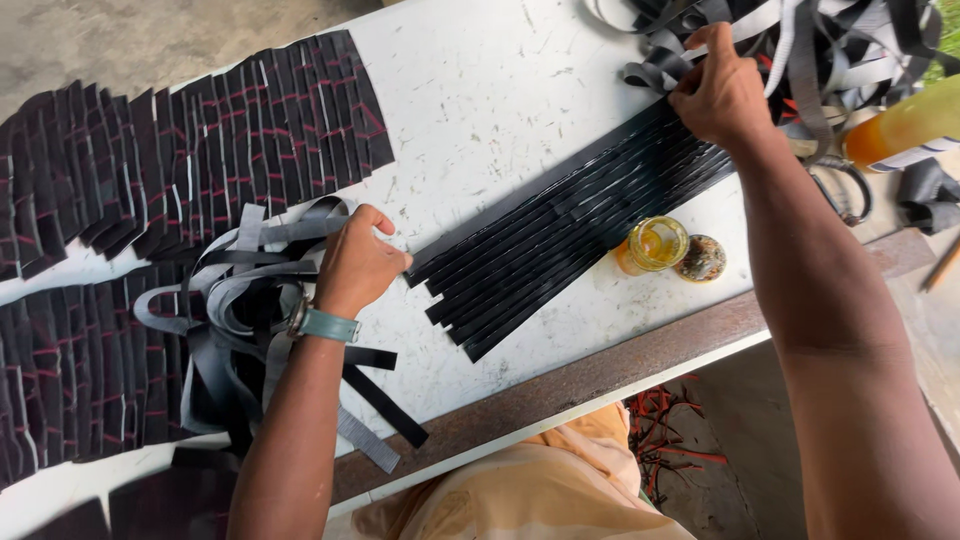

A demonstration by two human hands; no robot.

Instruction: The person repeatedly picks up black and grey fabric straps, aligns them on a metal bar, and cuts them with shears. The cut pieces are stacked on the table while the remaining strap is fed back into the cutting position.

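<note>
On the white table (480,100), near its front edge, a row of long black strips (570,235) lies side by side, aslant from the middle toward the far right corner. The left hand (355,262) rests half-curled at the row's near end, fingertips touching the strip ends; it presses rather than grips, as far as can be seen. A watch (322,323) sits on that wrist. The right hand (722,92) is closed over the row's far end, fingers curled around the strips there; whether it pinches one strip or several cannot be told.

Progress, judged from the layout: the row looks aligned at its far end, while the near ends are stepped and uneven, so squaring up seems unfinished. Two batches of short black pieces with red marks (190,150) lie fanned along the left side of the table, apparently done. A loose tangle of grey and black strips (240,300) sits under the left forearm, and a second heap (830,50) fills the far right corner; both appear unsorted.

Containers: a small open jar (655,243) stands just beside the row toward the front edge, holding a yellowish liquid. Its lid (703,258) lies touching it on the right. A yellow bottle (905,125) lies at the right edge, contents unclear.
</note>
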